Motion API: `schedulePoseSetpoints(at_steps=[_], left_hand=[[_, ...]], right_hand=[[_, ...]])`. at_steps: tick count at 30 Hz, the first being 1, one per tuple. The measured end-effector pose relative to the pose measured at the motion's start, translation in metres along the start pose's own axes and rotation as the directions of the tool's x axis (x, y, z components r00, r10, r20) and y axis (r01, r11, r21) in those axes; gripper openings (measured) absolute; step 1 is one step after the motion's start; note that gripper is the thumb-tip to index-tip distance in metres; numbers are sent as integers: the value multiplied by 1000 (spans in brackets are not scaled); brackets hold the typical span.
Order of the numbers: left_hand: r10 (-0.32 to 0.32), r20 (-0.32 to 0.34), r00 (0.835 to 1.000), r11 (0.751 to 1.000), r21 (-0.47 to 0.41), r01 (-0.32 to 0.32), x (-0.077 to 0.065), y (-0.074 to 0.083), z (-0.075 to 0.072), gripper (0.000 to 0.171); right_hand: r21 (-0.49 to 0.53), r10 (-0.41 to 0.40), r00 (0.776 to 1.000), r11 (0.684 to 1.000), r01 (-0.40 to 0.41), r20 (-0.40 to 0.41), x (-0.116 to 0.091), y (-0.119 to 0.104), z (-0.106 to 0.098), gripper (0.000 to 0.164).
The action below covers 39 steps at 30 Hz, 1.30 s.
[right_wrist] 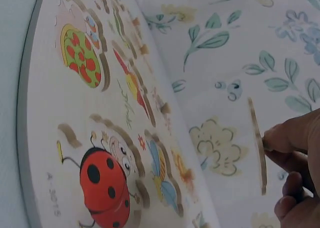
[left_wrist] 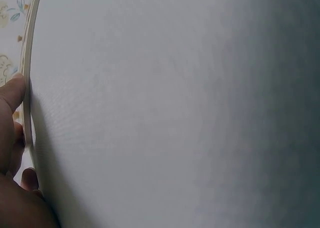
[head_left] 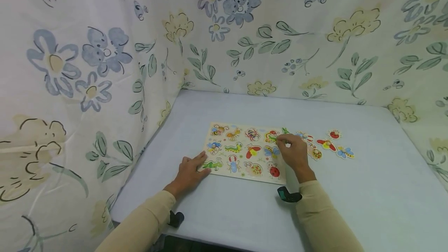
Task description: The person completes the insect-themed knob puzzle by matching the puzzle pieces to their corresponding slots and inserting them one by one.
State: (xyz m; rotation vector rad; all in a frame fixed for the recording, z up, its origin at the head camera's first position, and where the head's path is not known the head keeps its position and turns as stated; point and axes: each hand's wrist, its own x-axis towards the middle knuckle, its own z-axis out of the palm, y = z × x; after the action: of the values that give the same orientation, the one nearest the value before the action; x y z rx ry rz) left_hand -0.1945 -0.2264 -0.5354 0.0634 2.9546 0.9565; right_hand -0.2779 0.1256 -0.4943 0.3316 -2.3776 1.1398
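Note:
A wooden insect puzzle board (head_left: 224, 172) lies flat on the table, with colourful bugs in rows across it. My left hand (head_left: 189, 172) holds its near left corner, thumb at the near edge and fingers along the left side. Over the board's right end, my right hand (head_left: 295, 153) pinches a thin wooden puzzle piece (right_wrist: 258, 147) between thumb and fingertips. The right wrist view shows this piece edge-on, so its picture is hidden. Below it, a red ladybug (right_wrist: 105, 185) shows on the board. A bit of green (head_left: 285, 130) appears just beyond the right fingertips.
Several loose insect pieces lie right of the board, among them a ladybug piece (head_left: 335, 134), a red-winged piece (head_left: 326, 144), a blue-winged piece (head_left: 345, 152) and a spotted beetle piece (head_left: 316, 153). Floral curtains (head_left: 252, 57) hang behind and left of the white table (head_left: 238, 209).

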Motion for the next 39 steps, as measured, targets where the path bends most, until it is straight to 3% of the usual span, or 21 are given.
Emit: schedulePoseSetpoints(at_steps=[9, 15, 27, 39], left_hand=[[3, -11, 1000, 1000, -13, -3, -1, -2, 3, 63], [-8, -18, 1000, 1000, -29, 8, 0, -2, 2, 63], [-18, -12, 1000, 1000, -25, 18, -1, -2, 2, 63], [-27, 0, 1000, 1000, -16, 27, 0, 0, 0, 63]], right_hand=[[33, -114, 993, 993, 112, 43, 8, -15, 16, 8], [66, -118, 990, 991, 113, 80, 10, -21, 27, 8], [110, -206, 968, 975, 192, 141, 16, -38, 53, 9], [108, -177, 952, 982, 154, 249, 18, -51, 70, 9]])
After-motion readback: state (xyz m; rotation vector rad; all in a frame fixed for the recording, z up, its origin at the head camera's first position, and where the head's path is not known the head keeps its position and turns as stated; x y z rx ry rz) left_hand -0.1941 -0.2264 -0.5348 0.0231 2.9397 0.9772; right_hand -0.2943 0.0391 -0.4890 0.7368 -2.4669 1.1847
